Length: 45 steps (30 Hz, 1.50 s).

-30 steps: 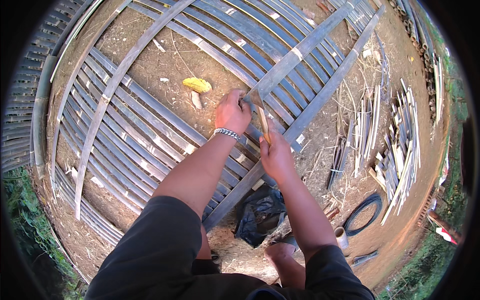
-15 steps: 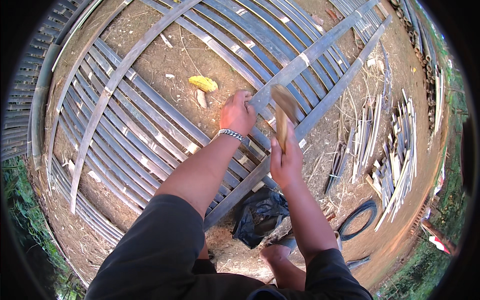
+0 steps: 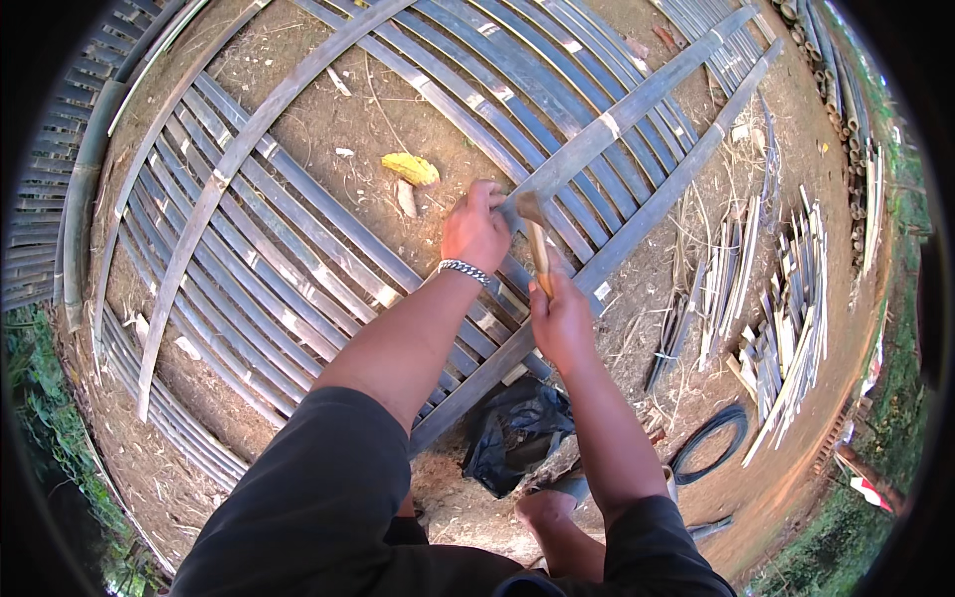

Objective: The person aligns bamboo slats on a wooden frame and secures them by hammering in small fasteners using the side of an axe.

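My right hand (image 3: 564, 323) is wrapped round the wooden handle of a hammer (image 3: 538, 244). The hammer's head is down at the near end of a wide, flat bamboo slat (image 3: 605, 129), just right of my left hand. With its fingers curled, my left hand (image 3: 475, 234) grips that same end of the slat; its fingertips are partly hidden, and whether a nail is there I cannot tell. The slat lies across a row of narrower bamboo strips (image 3: 497, 88) forming a panel on the ground. Along the panel's right edge runs another long slat (image 3: 637, 234).
Further bamboo strips (image 3: 288, 249) with a cross slat spread to the left. A yellow scrap (image 3: 410, 168) lies beyond my left hand. A black plastic bag (image 3: 517, 433) sits between my feet and the panel. Right are bundled sticks (image 3: 791, 328) and a coil of black wire (image 3: 708, 443).
The hammer has swung down and left, from raised above the slat to its end beside my left hand. My left hand keeps its place on the slat.
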### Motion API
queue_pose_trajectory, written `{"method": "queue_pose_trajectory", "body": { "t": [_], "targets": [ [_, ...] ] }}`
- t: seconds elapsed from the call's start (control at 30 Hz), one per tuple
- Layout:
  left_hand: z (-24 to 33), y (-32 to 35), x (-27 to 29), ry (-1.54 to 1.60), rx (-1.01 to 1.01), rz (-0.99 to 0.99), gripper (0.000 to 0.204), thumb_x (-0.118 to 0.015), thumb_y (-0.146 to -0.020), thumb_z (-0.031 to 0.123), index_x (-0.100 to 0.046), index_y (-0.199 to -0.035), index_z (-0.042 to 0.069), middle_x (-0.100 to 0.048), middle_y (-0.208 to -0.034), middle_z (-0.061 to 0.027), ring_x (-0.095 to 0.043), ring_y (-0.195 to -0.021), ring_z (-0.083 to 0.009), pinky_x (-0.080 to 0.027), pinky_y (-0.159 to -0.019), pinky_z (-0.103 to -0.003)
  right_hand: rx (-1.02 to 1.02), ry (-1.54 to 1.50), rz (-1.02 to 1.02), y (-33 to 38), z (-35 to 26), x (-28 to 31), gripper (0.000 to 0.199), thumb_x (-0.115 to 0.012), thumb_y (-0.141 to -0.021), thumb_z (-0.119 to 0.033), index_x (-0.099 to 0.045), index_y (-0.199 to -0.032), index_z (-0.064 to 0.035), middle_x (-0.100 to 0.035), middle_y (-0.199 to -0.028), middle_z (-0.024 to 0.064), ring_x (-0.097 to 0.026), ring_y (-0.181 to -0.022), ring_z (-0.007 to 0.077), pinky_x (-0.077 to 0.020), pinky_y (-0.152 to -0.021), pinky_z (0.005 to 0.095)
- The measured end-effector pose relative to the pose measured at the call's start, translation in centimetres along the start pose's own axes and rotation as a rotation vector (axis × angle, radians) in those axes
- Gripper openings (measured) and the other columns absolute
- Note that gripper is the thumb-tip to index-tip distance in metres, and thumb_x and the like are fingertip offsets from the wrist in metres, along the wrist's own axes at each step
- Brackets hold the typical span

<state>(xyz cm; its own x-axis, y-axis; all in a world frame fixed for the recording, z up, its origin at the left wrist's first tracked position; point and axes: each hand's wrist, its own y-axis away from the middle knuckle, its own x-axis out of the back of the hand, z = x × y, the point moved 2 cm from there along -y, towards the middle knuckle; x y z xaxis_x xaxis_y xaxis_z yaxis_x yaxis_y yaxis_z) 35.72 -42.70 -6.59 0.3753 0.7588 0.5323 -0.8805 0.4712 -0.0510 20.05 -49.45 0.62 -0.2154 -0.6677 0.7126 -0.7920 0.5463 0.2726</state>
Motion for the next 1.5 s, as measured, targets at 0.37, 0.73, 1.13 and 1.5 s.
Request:
{"method": "queue_pose_trajectory", "body": {
  "t": [0.37,0.73,1.13,1.5],
  "targets": [
    [0.4,-0.3,-0.3,0.006,0.004,0.0,0.029,-0.056,-0.085,-0.002,-0.054,-0.112,0.008,-0.076,-0.1,-0.0135,-0.072,-0.094,-0.0369,-0.057,-0.082,-0.048,0.123,0.007,0.127,-0.6,1.4,-1.1,0.051,-0.059,-0.099,-0.011,-0.046,-0.147,0.0,-0.063,-0.126,0.0296,-0.062,-0.113,0.0497,-0.0529,-0.093,0.0488],
    [0.0,-0.1,-0.2,0.009,0.054,-0.012,0.03,-0.059,-0.086,-0.001,-0.054,-0.114,0.01,-0.076,-0.102,-0.0127,-0.071,-0.096,-0.0369,-0.056,-0.085,-0.048,-0.011,-0.11,0.094,-0.9,0.6,-0.4,0.051,-0.059,-0.101,-0.016,-0.045,-0.147,0.0012,-0.06,-0.13,0.0327,-0.06,-0.116,0.0506,-0.0515,-0.095,0.048],
    [0.1,-0.1,0.0,0.0,0.06,-0.003,0.026,-0.057,-0.088,-0.001,-0.055,-0.112,0.009,-0.076,-0.102,-0.0126,-0.071,-0.095,-0.0377,-0.056,-0.085,-0.049,0.187,-0.09,0.229,0.8,0.8,0.0,0.054,-0.059,-0.1,-0.016,-0.043,-0.15,-0.006,-0.064,-0.12,0.0326,-0.063,-0.107,0.0522,-0.0539,-0.086,0.053],
    [0.1,-0.1,-0.1,-0.021,0.085,-0.016,0.028,-0.054,-0.088,-0.001,-0.055,-0.115,0.007,-0.077,-0.103,-0.0135,-0.072,-0.094,-0.0373,-0.057,-0.083,-0.047,0.059,-0.206,0.142,0.8,1.1,-0.1,0.054,-0.056,-0.101,-0.017,-0.04,-0.151,-0.006,-0.065,-0.114,0.0344,-0.062,-0.101,0.0535,-0.0515,-0.083,0.0573]
  ]
}}
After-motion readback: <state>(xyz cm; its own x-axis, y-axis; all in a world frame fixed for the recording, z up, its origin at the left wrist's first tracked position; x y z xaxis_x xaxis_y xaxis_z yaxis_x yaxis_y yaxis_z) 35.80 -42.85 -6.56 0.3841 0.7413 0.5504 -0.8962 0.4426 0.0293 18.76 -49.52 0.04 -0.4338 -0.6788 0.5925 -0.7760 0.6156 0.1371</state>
